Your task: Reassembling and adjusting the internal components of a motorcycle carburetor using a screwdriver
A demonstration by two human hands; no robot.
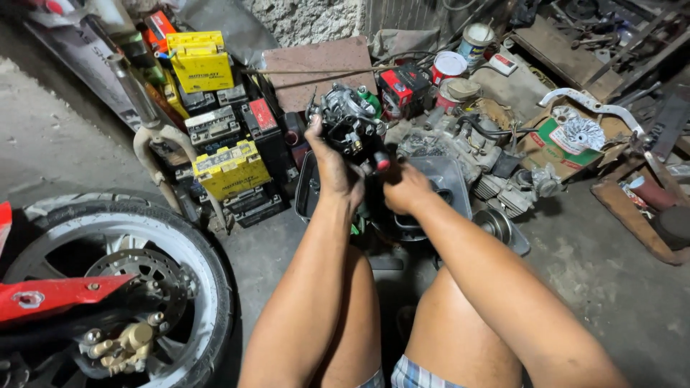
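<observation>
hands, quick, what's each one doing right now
Left hand: closed around the dark carburetor, holding it up.
Right hand: closed on a red-tipped tool set against the carburetor.

Lower left of the frame: black rubber motorcycle tyre on a white-rimmed wheel (154, 248), red plastic fairing piece (50, 296) across it. Upper left: stacked yellow and black box-shaped batteries (228, 169). Upper middle: red-and-white round tin cans (449, 66). Right of centre: grey metal engine block (496, 169). Upper right: open cardboard box (557, 147), silver finned disc (581, 134) inside.
</observation>
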